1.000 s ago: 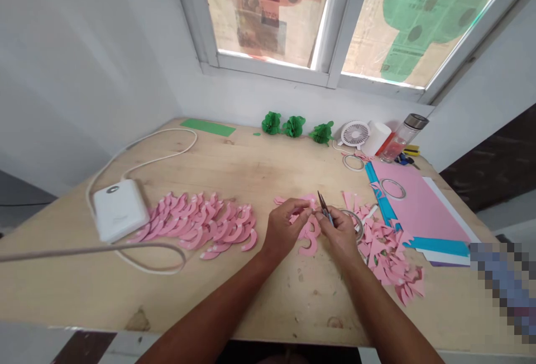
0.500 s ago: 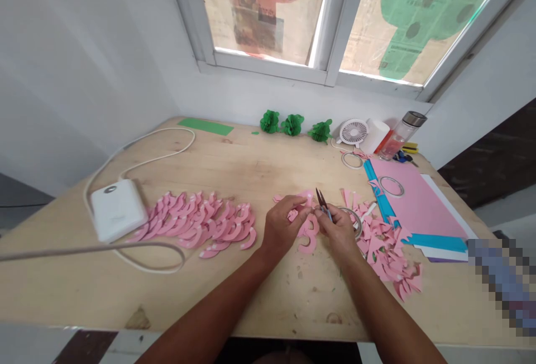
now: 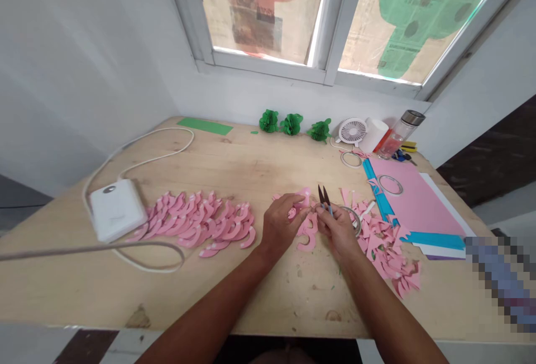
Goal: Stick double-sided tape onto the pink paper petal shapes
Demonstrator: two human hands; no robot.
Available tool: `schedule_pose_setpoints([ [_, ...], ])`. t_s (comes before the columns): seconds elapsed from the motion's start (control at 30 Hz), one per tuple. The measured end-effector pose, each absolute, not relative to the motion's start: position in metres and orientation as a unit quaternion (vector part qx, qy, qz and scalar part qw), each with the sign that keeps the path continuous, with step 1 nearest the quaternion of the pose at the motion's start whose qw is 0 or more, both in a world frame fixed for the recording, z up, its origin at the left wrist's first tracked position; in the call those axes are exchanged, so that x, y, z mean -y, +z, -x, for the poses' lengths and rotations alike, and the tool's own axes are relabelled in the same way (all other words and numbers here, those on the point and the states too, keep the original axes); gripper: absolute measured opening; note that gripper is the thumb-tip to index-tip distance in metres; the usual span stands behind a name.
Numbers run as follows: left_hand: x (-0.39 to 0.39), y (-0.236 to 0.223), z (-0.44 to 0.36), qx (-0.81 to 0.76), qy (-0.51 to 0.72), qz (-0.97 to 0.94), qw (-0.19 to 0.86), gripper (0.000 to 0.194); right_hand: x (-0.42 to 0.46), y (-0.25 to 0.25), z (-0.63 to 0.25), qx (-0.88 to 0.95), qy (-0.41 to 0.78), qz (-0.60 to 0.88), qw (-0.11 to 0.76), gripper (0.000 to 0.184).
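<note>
My right hand (image 3: 338, 227) is closed round a small pair of scissors (image 3: 325, 197), whose dark blades point away from me and stand slightly apart. Close by on the left, my left hand (image 3: 282, 220) has its fingers bent, thumb and fingertips meeting near the right hand's fingertips. Whatever they pinch is too small to make out. Curved pink paper cutouts (image 3: 306, 241) lie on the table beneath and between both hands. Beside the right hand sits a roll of tape (image 3: 355, 221), partly covered.
Rows of pink paper curves (image 3: 209, 221) lie left, beside a white power bank (image 3: 118, 210) with a cable. Pink scraps (image 3: 387, 255) are heaped right, near pink sheets (image 3: 422, 196). Green paper balls (image 3: 291, 124), a small fan (image 3: 352, 130) and a bottle (image 3: 402, 135) stand behind.
The scissors have turned slightly, their blades now pointing more straight away from me. Both hands stay close together in nearly the same place.
</note>
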State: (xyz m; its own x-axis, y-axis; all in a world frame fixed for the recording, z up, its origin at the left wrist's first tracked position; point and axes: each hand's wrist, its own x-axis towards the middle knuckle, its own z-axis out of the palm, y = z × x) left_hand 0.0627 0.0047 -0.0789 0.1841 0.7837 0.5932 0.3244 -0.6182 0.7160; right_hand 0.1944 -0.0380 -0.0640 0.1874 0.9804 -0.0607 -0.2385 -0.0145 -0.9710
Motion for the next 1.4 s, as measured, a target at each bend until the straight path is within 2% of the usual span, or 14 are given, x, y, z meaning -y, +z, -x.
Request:
schedule_pose_setpoints([
  [0.23, -0.004, -0.078, -0.063, -0.374, 0.51, -0.748, 0.203, 0.02, 0.037, -0.066, -0.194, 0.357, 0.528, 0.477, 0.605, 0.033],
  [0.57, -0.003, -0.073, -0.064, -0.358, 0.496, -0.765, 0.204, 0.023, 0.037, -0.063, -0.195, 0.319, 0.551, 0.469, 0.613, 0.02],
  [0.8, 0.001, -0.068, -0.063, -0.354, 0.462, -0.753, 0.306, 0.028, 0.035, -0.065, -0.196, 0.298, 0.486, 0.498, 0.653, 0.02],
  [1.17, -0.001, -0.067, -0.062, -0.329, 0.473, -0.682, 0.451, 0.035, 0.035, -0.074, -0.197, 0.382, 0.411, 0.554, 0.615, 0.024],
  [1.4, 0.0, -0.061, -0.061, -0.354, 0.472, -0.656, 0.471, 0.035, 0.034, -0.076, -0.198, 0.421, 0.381, 0.561, 0.602, 0.024],
])
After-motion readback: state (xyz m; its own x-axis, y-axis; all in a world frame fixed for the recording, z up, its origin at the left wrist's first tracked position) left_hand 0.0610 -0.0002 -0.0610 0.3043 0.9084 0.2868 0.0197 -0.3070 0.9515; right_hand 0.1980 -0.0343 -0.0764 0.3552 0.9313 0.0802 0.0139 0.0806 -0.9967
